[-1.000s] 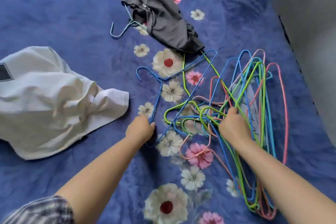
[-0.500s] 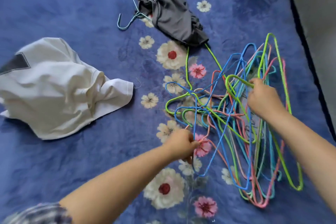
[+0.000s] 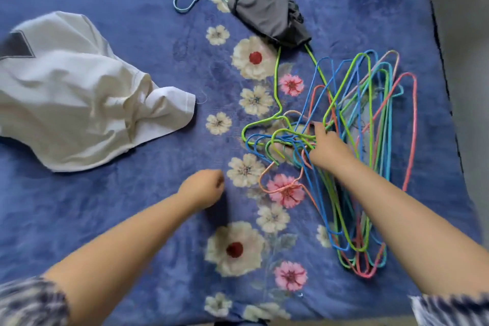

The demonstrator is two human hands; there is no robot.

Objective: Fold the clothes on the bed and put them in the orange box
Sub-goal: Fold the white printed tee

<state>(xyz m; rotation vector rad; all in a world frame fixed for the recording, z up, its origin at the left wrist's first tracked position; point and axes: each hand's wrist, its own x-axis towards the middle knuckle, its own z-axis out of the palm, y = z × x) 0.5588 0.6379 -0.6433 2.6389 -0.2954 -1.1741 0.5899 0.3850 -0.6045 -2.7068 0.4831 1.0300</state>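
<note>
No readable text, label or number anywhere.

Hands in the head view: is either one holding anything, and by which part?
The right hand grips the bundle of wire hangers near their hook ends. The left hand is curled above the blanket, holding nothing visible.

You have a single view, from a camera worn on your head, looking forward and steeply down onto the bed (image 3: 111,219) from close above. Its wide-angle lens bends the bed's edge at 3 o'clock into a curve. Your forearms enter from 7 and 5 o'clock, with your left hand (image 3: 202,189) near the centre and your right hand (image 3: 326,151) toward 2 o'clock. The frame reaches a white garment (image 3: 79,103) at 9 o'clock and a dark garment (image 3: 258,0) cut off at 12 o'clock.
</note>
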